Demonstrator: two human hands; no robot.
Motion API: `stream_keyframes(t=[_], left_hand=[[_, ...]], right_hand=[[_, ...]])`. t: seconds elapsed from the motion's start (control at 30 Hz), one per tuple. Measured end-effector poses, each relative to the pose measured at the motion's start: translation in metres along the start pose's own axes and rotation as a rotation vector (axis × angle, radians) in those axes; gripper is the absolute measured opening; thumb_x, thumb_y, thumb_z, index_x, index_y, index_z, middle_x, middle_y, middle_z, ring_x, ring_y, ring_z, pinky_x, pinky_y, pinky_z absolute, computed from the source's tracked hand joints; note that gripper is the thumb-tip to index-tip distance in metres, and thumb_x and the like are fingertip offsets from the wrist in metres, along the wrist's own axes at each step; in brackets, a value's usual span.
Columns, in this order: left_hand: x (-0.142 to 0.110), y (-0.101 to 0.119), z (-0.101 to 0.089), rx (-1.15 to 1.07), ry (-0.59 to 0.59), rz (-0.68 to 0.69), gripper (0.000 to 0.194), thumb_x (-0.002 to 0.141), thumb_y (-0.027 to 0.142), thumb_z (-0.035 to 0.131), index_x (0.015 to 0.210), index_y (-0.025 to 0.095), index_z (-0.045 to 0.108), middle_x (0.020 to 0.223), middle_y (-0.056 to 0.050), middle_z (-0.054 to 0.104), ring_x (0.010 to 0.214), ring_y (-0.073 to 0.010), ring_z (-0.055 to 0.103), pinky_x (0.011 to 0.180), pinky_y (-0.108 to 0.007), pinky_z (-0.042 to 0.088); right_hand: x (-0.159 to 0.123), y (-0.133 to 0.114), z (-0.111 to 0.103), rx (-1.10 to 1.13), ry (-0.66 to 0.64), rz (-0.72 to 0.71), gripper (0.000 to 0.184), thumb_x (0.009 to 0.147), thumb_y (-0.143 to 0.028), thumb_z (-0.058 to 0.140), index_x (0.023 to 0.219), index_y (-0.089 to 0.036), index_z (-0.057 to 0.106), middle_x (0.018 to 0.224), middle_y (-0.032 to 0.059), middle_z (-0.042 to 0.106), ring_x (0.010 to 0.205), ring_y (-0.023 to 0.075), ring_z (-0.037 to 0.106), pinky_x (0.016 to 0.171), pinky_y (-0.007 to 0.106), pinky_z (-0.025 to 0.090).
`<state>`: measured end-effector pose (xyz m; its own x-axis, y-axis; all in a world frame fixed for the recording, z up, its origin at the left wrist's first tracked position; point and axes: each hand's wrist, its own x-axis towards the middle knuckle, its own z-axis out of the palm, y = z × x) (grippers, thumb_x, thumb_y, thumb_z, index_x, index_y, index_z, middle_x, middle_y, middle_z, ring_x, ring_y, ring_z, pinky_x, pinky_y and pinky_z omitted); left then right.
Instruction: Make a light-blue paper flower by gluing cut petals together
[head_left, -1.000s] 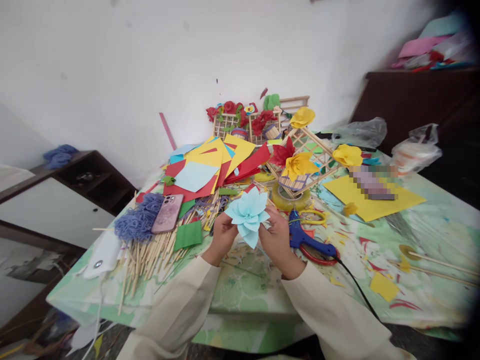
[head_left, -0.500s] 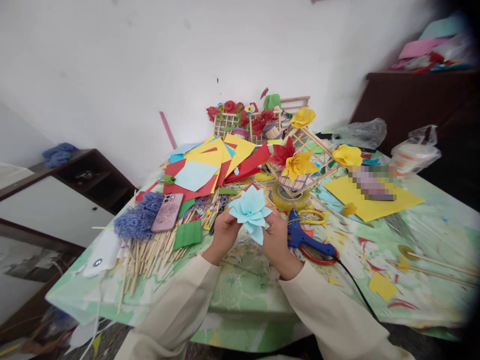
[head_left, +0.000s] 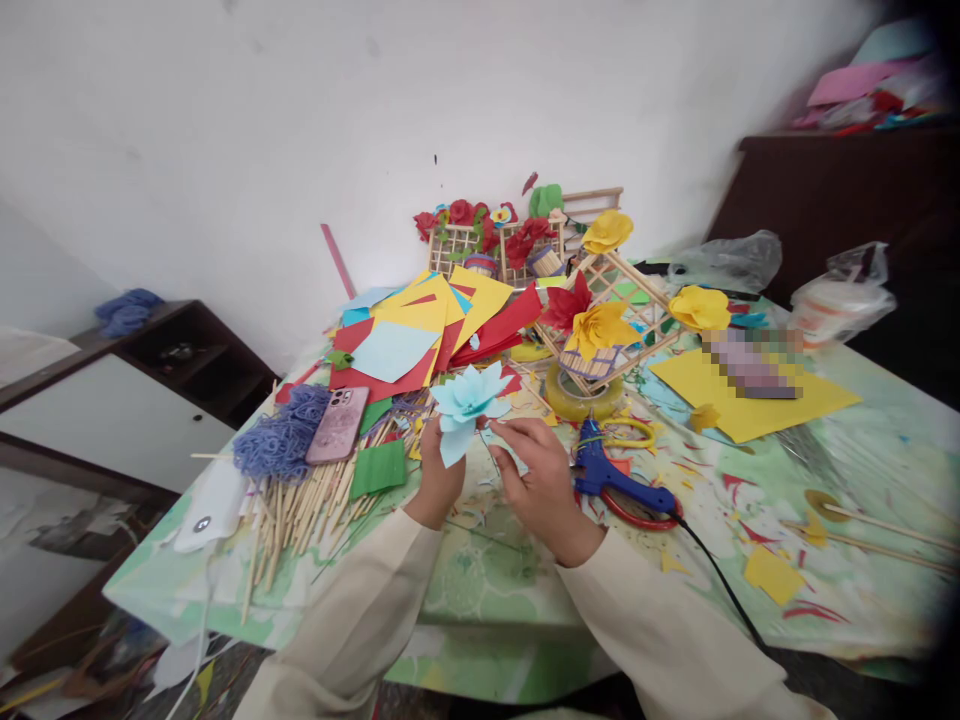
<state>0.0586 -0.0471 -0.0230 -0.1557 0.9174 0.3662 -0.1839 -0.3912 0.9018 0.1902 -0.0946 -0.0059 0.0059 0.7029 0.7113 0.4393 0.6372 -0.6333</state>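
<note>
A light-blue paper flower [head_left: 470,394] with pointed petals is held up over the table, its face tilted to the left. My left hand [head_left: 438,482] is closed around its underside; the petals hide part of those fingers. Just right of the flower is my right hand [head_left: 541,480], thumb and forefinger apart, with the fingertips close to the flower's base. A thin dark stem shows between the two hands. Close to my right hand lie a blue glue gun [head_left: 615,482] and scissors [head_left: 634,433] with yellow handles.
Wooden sticks [head_left: 304,530], blue yarn [head_left: 279,435], a pink phone [head_left: 338,425] and green crepe paper [head_left: 378,468] lie left. Coloured paper sheets [head_left: 397,350] are behind. A stick lattice [head_left: 645,300] with paper flowers leans on a tape roll [head_left: 581,398]. A bagged cup [head_left: 840,305] stands right.
The blue flower has shifted left and tilted, staying in my left hand. My right hand has come off the flower's side, and its thumb and forefinger have parted.
</note>
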Motion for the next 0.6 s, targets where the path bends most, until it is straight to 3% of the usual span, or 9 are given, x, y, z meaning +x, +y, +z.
stream_keyframes(t=[0.1,0.17,0.33,0.43,0.6], left_hand=[[0.003,0.004,0.008,-0.237,0.0,-0.129,0.015,0.068,0.026,0.073,0.076,0.018,0.064,0.074,0.0,0.062,0.072,-0.0115,0.057,0.072,-0.025,0.048],[0.003,0.008,0.011,-0.373,-0.018,-0.249,0.019,0.065,0.024,0.076,0.078,0.017,0.063,0.072,0.001,0.061,0.068,-0.0093,0.056,0.067,-0.022,0.047],[-0.003,0.012,0.015,-0.535,-0.131,-0.515,0.02,0.062,0.018,0.078,0.074,0.013,0.062,0.071,0.0,0.058,0.064,-0.0068,0.054,0.061,-0.019,0.046],[-0.007,0.013,0.015,-0.55,-0.167,-0.579,0.018,0.063,0.017,0.077,0.071,0.012,0.061,0.07,-0.001,0.058,0.063,-0.0071,0.053,0.061,-0.02,0.046],[-0.006,0.015,0.015,-0.562,-0.17,-0.613,0.02,0.06,0.016,0.077,0.072,0.011,0.062,0.07,-0.002,0.059,0.063,-0.0082,0.054,0.058,-0.02,0.046]], right_hand=[[0.007,0.002,-0.009,-0.018,0.157,0.03,0.007,0.082,-0.023,0.058,0.087,-0.022,0.063,0.087,0.0052,0.062,0.087,0.0192,0.056,0.08,0.036,0.045],[0.012,0.006,-0.013,-0.017,0.232,0.082,0.006,0.081,-0.027,0.059,0.084,-0.022,0.061,0.087,0.0045,0.062,0.088,0.0198,0.057,0.082,0.037,0.044],[0.019,0.019,-0.012,0.042,0.222,0.206,0.035,0.082,-0.033,0.059,0.115,-0.023,0.056,0.108,0.0075,0.06,0.096,0.0203,0.055,0.082,0.037,0.046],[0.02,0.021,-0.01,0.098,0.183,0.251,0.033,0.081,-0.03,0.06,0.114,-0.023,0.058,0.108,0.0074,0.059,0.09,0.0182,0.056,0.077,0.034,0.047],[0.02,0.019,-0.012,0.179,0.264,0.276,0.021,0.078,-0.026,0.063,0.099,-0.022,0.064,0.093,0.0039,0.06,0.076,0.0145,0.055,0.072,0.032,0.048]])
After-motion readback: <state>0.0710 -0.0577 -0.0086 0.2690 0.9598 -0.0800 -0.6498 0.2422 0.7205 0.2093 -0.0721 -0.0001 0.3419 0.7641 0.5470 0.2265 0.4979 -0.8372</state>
